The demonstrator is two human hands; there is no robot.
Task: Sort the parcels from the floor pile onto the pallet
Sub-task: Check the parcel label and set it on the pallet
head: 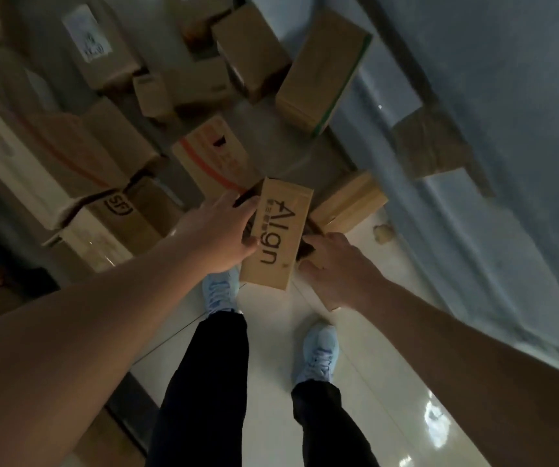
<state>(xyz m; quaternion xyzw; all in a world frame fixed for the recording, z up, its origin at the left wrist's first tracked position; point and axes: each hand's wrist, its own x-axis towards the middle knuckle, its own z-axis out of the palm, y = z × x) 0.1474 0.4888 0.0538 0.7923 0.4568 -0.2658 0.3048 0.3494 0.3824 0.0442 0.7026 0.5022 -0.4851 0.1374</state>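
Parcel in question, the slim brown cardboard box printed "Align" (278, 234), sits between your hands at the near edge of the floor pile of brown cartons (109, 136), its long axis running near-to-far. Your left hand (219, 232) clasps its left side, fingers curled round the edge. Your right hand (337, 267) is just beside its right edge; whether those fingers grip, I cannot tell.

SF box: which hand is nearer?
Left. The left hand grips the left edge of the Align box, just right of the SF box. The right hand is on the Align box's far side, farther away.
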